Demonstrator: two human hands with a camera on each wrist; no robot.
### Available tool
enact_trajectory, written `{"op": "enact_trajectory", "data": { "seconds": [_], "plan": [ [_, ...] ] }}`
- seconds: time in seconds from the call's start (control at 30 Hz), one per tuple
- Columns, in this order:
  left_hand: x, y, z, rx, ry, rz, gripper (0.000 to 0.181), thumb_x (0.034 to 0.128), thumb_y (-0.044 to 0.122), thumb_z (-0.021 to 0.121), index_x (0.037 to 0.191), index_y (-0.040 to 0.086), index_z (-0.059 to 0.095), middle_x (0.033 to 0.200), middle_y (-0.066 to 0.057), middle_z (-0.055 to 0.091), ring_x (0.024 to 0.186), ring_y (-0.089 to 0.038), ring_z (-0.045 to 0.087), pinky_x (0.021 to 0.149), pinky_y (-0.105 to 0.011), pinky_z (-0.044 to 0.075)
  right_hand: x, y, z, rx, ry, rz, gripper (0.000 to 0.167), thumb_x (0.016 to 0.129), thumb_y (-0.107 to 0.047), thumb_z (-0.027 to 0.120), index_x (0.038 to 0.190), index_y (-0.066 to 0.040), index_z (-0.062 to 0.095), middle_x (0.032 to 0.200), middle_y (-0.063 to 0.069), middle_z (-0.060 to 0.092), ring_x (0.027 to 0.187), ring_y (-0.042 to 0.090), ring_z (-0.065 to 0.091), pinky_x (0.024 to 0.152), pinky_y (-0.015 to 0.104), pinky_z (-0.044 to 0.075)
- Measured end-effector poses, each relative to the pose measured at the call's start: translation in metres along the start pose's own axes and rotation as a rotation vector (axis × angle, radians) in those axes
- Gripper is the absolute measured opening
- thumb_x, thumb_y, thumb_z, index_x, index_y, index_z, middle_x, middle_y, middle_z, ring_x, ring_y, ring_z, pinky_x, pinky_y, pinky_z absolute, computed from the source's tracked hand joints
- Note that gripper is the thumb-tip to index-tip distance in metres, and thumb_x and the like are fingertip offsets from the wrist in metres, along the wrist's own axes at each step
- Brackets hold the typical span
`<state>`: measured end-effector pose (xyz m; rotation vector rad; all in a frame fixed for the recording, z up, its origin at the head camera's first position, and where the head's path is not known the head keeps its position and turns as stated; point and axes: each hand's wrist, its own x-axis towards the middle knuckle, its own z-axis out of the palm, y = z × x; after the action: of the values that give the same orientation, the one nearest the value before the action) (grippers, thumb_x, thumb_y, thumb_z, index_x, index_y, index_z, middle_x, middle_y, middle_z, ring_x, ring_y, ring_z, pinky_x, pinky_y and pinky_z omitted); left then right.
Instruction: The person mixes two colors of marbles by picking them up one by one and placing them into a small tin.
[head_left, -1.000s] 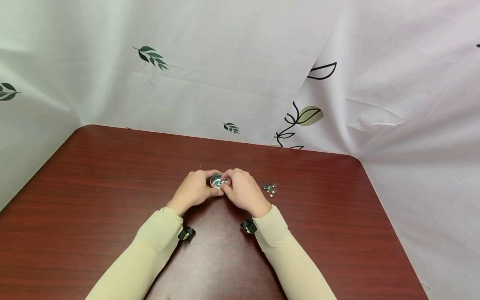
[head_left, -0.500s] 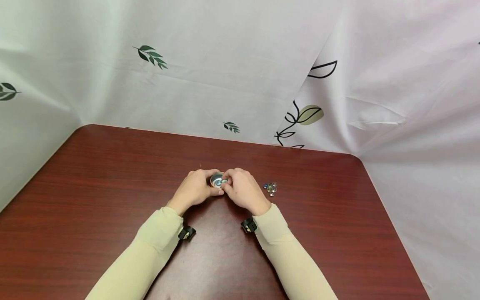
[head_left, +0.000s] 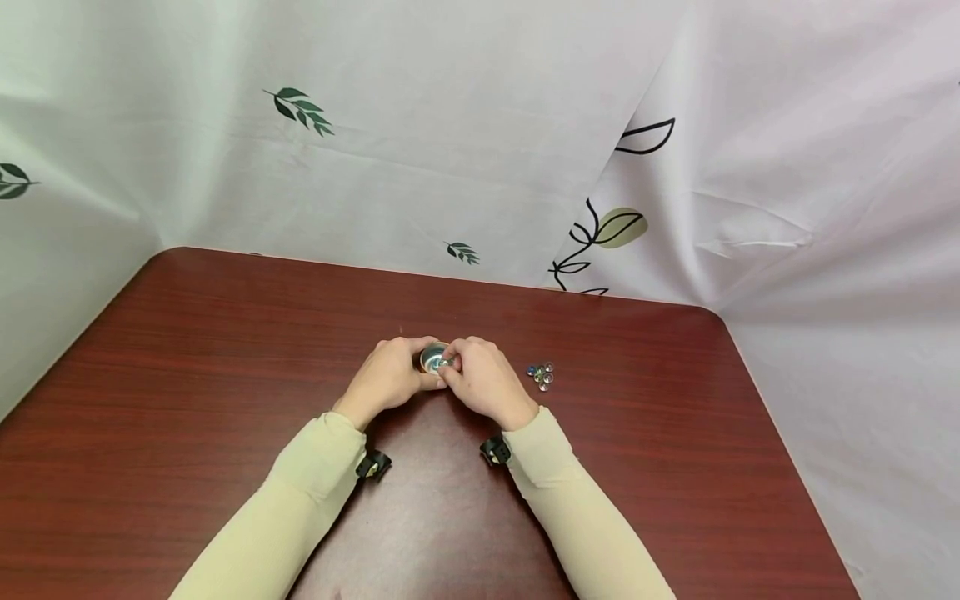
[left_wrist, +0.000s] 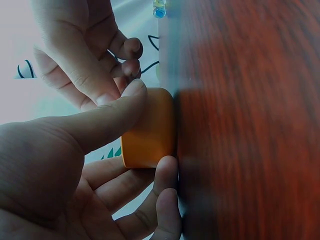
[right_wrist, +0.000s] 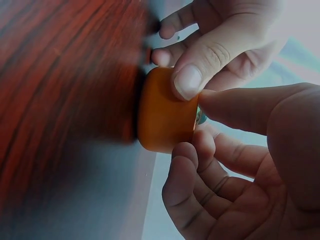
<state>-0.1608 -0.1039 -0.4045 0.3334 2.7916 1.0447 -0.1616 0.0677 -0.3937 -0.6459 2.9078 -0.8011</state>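
A small orange cup (head_left: 432, 358) with a shiny silvery inside stands upright on the table, mouth up. My left hand (head_left: 384, 377) grips it round the side, with the thumb (left_wrist: 117, 112) on the orange wall. At the cup's mouth is my right hand (head_left: 486, 379), pinching a glass marble between thumb and forefinger. A bit of that greenish marble (right_wrist: 201, 116) shows at the rim in the right wrist view; the fingers hide the rest. Something bluish and shiny lies inside the cup, too small to make out. Right of the hands is a cluster of several glass marbles (head_left: 542, 377).
Both hands work over a reddish-brown wooden table (head_left: 225, 350) with rounded far corners. White cloth (head_left: 450, 125) with leaf prints hangs behind and at both sides of it. A dark wrist camera (head_left: 495, 451) sits on the right wrist, another (head_left: 372, 465) on the left.
The right thumb and fingertips have shifted slightly at the cup's mouth. The left hand, the cup and the marble cluster stay in place.
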Motion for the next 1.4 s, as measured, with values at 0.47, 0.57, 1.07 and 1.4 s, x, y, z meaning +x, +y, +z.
{"op": "enact_trajectory", "data": {
  "seconds": [0.47,0.57,1.07,1.4],
  "plan": [
    [0.0013,-0.0017,0.0013,0.016,0.006,0.015,0.058,0.0832,0.03,0.084,0.136,0.014,0.065,0.114,-0.011,0.072,0.094,-0.025,0.065,0.082,-0.04,0.051,0.0007,0.0008,0.0008,0.008,0.004,0.007,0.01,0.094,-0.017,0.07,0.097,-0.008,0.071,0.081,0.0,0.056,0.071,0.014,0.053,0.064,0.027,0.045],
    [0.0016,-0.0019,0.0013,0.019,0.006,0.016,0.058,0.0833,0.03,0.084,0.136,0.014,0.065,0.113,-0.011,0.072,0.093,-0.025,0.064,0.081,-0.04,0.05,0.0008,0.0009,0.0005,0.005,0.004,0.011,0.01,0.095,-0.018,0.07,0.097,-0.008,0.071,0.081,-0.001,0.056,0.071,0.014,0.053,0.064,0.026,0.045],
    [0.001,-0.0016,0.0001,0.012,0.001,0.001,0.059,0.0834,0.029,0.084,0.136,0.013,0.065,0.116,-0.012,0.071,0.096,-0.026,0.065,0.084,-0.041,0.051,0.0006,-0.0003,0.0002,-0.001,0.009,0.007,0.011,0.094,-0.019,0.07,0.097,-0.009,0.071,0.081,-0.002,0.056,0.072,0.014,0.053,0.065,0.027,0.046],
    [0.0003,-0.0004,0.0009,0.011,0.002,0.018,0.054,0.0831,0.03,0.084,0.133,0.016,0.067,0.114,-0.009,0.072,0.099,-0.026,0.066,0.086,-0.042,0.051,-0.002,-0.0008,-0.0018,-0.011,0.018,-0.015,0.014,0.094,-0.019,0.071,0.102,-0.007,0.07,0.08,-0.002,0.055,0.071,0.014,0.053,0.066,0.028,0.046]
  ]
}}
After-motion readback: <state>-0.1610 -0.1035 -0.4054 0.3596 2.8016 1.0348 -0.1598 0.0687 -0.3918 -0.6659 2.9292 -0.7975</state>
